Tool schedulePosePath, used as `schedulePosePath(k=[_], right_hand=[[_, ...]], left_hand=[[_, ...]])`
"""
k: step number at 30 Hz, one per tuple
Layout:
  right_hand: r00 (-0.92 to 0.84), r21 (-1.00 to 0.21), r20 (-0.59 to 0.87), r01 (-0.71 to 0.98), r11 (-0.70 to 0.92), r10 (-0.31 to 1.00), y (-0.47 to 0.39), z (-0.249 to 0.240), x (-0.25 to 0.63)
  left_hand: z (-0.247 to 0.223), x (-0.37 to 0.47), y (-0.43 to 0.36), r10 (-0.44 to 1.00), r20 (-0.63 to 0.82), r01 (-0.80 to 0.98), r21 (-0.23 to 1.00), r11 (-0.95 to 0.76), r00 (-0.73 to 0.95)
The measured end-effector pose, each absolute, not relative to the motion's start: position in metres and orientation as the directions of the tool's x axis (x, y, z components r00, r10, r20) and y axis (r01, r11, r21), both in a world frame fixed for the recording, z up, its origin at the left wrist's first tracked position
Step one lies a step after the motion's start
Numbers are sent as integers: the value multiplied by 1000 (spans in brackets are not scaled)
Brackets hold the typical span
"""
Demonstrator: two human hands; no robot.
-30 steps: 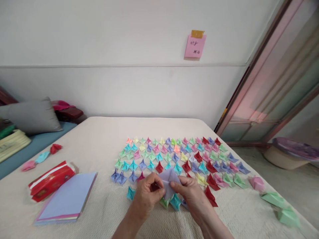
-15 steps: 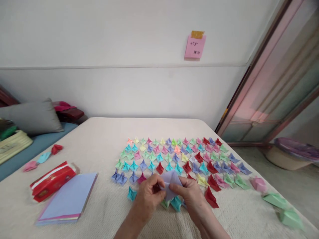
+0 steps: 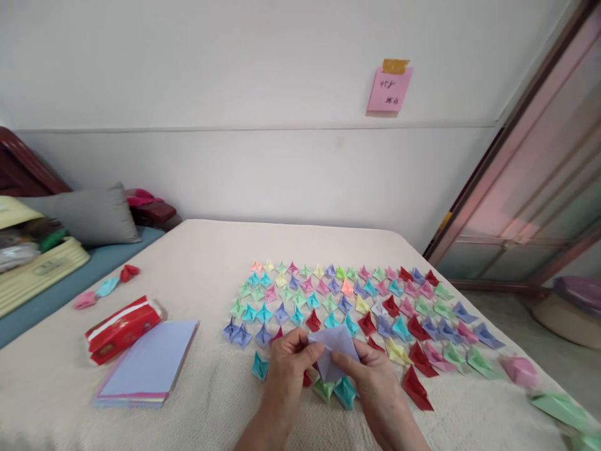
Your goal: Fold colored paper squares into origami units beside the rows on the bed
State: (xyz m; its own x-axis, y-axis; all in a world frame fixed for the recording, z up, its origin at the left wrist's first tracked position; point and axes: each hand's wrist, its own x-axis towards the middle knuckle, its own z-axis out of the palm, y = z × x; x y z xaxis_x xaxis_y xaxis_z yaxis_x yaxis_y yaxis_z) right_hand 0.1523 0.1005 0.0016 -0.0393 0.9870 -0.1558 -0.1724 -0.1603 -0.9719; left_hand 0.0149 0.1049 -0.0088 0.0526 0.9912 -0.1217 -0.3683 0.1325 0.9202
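Note:
Between my hands, above the front rows of folded paper, is a folded sheet of lavender origami paper [image 3: 339, 346]. My left hand [image 3: 291, 369] pinches its left edge with thumb and fingers. On the other side my right hand [image 3: 375, 382] grips it, the thumb pressed on the paper's face. Under and behind the hands, small folded paper boats [image 3: 312, 320] in many colours stand in several rows. A teal folded piece [image 3: 346, 393] and a light green one [image 3: 323, 389] show just below the held paper; the hands cover parts of others.
Left on the cream-covered table [image 3: 211, 250] lie a stack of coloured paper [image 3: 150, 360], a red packet [image 3: 123, 329] and several folded pieces [image 3: 107, 287]. A pink folded piece [image 3: 521, 371] sits near the right edge. A pink note [image 3: 390, 91] is taped to the white wall.
The view has turned a little left, so everything sits further right. The lavender paper stays in both hands; its face is now flatter toward me and my left thumb lies over its edge.

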Motion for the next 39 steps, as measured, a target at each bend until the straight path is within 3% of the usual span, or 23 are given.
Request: schedulePosePath(k=[11,17,23,26,29,33,39], right_hand=[[-71,-925,-214,-306,-225,974,102,-5,152],[-40,-943,-209,-258,-212,977,105,-7,154],[-51,-938,-180,-291,-187,982,106,-11,150],[5,-938,-186,-298,-176,983,107,-9,151],[51,-950,-170,-275,-150,984,108,-7,155],[48,-972,-147,-191,-136,988,112,-14,159],[107,-994,-101,-52,-96,989,113,-15,161]], left_hand=[[-3,17,101,984,-129,-358,930,79,-119],[-8,20,104,978,-143,-426,883,196,154],[-15,25,101,979,-203,-470,866,168,-23],[-10,27,99,978,-208,-468,862,192,18],[-8,27,100,979,-183,-429,880,203,87],[-11,23,105,989,-145,-414,901,130,-5],[-3,14,109,996,-91,-476,876,79,-2]])
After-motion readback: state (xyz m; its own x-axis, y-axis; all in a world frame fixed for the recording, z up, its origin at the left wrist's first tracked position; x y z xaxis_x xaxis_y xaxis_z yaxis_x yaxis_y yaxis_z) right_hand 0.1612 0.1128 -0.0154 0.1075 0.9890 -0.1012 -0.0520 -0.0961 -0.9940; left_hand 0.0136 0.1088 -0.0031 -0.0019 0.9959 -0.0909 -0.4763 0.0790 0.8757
